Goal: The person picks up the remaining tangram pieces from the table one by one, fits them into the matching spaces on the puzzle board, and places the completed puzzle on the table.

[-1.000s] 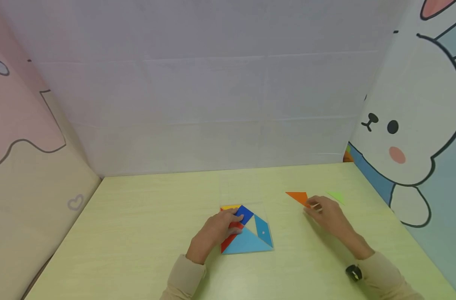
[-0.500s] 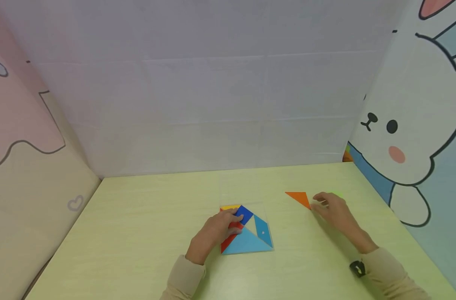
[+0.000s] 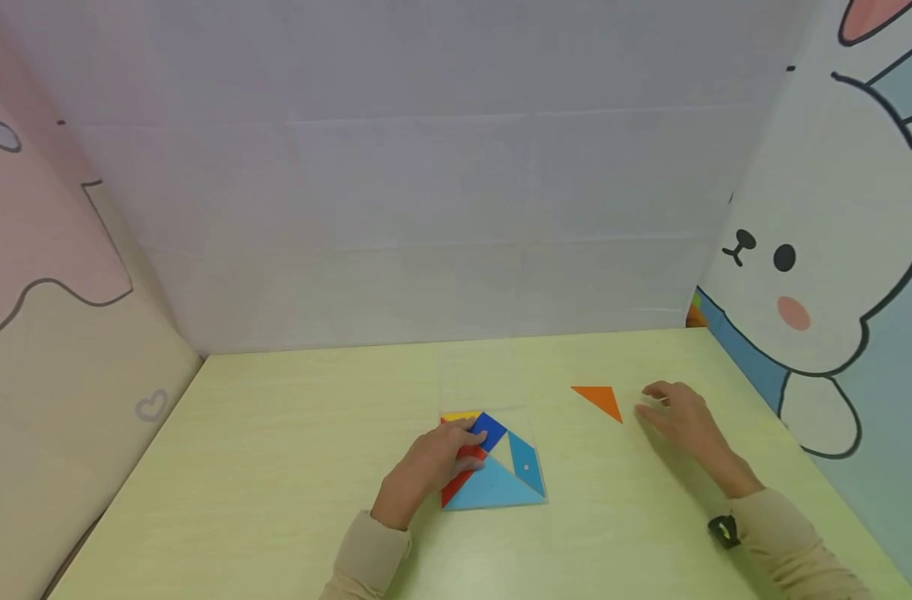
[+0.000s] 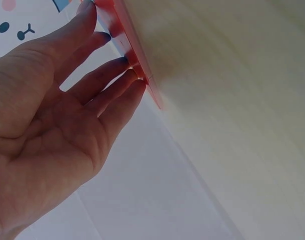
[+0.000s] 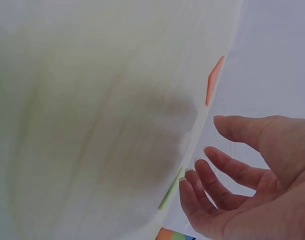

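On the pale tabletop (image 3: 276, 467), the right hand (image 3: 684, 423), fingers loose, has left the orange triangle (image 3: 603, 399) and floats near the green piece (image 5: 170, 189); the left hand (image 3: 428, 460) rests relaxed fingers on the colorful puzzle (image 3: 495, 488).

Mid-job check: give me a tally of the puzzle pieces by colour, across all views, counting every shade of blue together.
Blue: 3 (square, large triangle, parallelogram)
Red: 1 (red piece, partly under the left hand)
Yellow: 1 (yellow piece)
Orange: 1 (orange triangle)
Green: 1 (green piece, right wrist view only)
Total: 7
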A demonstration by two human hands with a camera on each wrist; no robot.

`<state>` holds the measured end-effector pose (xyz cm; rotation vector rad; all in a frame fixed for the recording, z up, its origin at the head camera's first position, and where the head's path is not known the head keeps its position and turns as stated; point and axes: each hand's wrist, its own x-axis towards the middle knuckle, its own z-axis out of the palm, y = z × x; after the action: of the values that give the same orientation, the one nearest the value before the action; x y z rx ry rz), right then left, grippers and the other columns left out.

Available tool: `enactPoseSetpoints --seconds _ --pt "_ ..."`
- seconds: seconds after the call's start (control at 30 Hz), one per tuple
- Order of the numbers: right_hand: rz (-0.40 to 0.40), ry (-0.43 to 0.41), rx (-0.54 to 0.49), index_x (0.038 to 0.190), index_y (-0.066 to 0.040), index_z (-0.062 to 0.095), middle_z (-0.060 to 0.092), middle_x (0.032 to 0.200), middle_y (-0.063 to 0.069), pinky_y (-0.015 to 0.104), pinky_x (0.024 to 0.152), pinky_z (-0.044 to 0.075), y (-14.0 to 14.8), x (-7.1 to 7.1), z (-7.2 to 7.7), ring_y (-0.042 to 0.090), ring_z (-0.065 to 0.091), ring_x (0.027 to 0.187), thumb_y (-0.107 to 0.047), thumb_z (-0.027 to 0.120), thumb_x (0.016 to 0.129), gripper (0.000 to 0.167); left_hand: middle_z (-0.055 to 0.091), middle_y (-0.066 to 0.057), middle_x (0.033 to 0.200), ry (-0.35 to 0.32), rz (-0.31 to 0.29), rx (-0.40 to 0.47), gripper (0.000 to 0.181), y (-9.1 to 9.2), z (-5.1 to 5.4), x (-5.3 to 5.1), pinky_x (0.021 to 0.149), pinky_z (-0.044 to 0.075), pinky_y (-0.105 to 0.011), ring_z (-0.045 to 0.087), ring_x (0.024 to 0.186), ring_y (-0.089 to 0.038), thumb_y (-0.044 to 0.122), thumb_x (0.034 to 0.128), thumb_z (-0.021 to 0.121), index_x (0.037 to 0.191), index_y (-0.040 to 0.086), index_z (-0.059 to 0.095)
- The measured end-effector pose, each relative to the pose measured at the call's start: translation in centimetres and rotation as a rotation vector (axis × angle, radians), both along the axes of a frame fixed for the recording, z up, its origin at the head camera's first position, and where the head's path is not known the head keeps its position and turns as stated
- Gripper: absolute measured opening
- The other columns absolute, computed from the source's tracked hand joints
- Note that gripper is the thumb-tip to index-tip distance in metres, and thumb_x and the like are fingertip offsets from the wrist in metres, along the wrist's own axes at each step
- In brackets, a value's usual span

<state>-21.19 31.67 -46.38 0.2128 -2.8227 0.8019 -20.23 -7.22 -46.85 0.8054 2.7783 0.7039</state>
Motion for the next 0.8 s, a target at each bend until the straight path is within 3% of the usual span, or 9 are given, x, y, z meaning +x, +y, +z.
enactPoseSetpoints --seconds 0.47,0.8 --pt "-0.044 -0.01 0.038 0.114 0.022 0.059 0.062 0.107 0.039 0.063 0.086 0.047 2.1 -0.9 -0.3 0.051 0.058 0.097 -0.006 0.073 0.093 0.038 0.054 -0.017 0.15 -0.032 0.01 -0.009 0.048 0.2 -0.1 0.0 0.106 0.048 -0.05 0.051 0.138 -0.036 0.022 0.0946 0.076 0.139 0.007 0.065" --pt "-0.085 -0.015 0.081 0.117 0.023 0.055 0.06 0.106 0.041 0.064 0.083 0.046 3.8 -1.6 -0.7 0.054 0.057 0.096 -0.008 0.072 0.093 0.043 0.055 -0.018 0.148 -0.013 0.01 -0.006 0.048 0.2 -0.1 0.1 0.105 0.049 -0.049 0.053 0.136 -0.035 0.022 0.0937 0.077 0.138 0.007 0.066"
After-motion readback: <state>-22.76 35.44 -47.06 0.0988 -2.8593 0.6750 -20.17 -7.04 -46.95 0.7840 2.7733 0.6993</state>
